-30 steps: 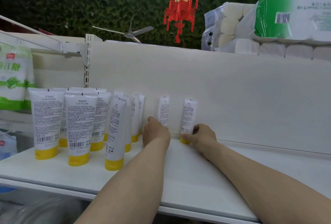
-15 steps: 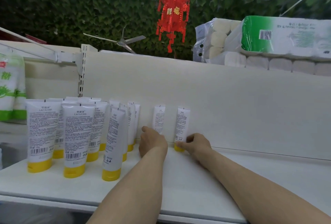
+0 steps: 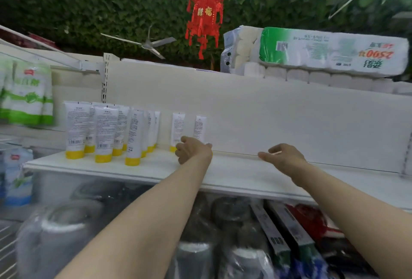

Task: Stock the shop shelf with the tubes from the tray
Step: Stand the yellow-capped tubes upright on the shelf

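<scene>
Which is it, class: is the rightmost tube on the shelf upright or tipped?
Upright: the tube stands vertical, crimped end up; the left hand hides its cap.

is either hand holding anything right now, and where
Right hand holds nothing. Left hand hides the base of a white plastic tube; a grip there cannot be told.

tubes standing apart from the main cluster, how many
2: the left tube and right tube, both upright by the back panel, bases partly behind the left hand. None looks hidden.
</scene>
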Demonstrator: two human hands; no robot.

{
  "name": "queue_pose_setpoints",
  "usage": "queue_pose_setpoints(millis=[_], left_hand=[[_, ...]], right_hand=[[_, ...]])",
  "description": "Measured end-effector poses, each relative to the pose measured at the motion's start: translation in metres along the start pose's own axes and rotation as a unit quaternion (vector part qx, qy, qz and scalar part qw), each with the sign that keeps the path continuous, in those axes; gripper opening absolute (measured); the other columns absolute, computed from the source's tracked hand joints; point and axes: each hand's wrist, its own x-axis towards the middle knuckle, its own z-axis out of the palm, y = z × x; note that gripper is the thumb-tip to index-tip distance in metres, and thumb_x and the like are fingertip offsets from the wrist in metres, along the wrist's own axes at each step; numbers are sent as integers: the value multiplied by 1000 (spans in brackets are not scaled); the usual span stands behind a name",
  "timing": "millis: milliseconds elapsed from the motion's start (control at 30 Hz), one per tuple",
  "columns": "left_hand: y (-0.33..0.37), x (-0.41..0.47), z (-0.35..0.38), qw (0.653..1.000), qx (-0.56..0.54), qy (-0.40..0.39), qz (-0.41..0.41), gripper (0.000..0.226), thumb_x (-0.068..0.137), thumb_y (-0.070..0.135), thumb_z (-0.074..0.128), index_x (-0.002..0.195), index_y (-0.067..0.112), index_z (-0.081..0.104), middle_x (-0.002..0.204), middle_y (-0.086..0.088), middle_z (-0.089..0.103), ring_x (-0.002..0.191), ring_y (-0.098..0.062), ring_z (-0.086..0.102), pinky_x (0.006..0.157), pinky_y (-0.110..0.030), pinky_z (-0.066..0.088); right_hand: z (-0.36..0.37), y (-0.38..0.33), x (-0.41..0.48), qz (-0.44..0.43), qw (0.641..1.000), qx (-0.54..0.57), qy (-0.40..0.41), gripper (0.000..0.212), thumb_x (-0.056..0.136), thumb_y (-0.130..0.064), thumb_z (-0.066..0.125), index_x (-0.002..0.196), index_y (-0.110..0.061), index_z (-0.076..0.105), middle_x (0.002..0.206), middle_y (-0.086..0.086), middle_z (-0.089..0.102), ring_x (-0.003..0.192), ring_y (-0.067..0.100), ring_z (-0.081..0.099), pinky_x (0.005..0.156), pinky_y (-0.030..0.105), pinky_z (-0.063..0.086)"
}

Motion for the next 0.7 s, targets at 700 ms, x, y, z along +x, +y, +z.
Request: queue_pose_setpoints(millis=[700], left_hand=[[32, -489, 236, 919, 116, -274, 258, 61, 83, 57, 61, 131, 22, 45, 138, -12, 38, 126, -32, 39, 100, -44, 42]], right_hand=[[-372, 348, -286, 177, 945, -254, 111, 65, 75, -72, 62, 127, -34, 54, 126, 11, 58, 120, 35, 51, 98, 42, 46]])
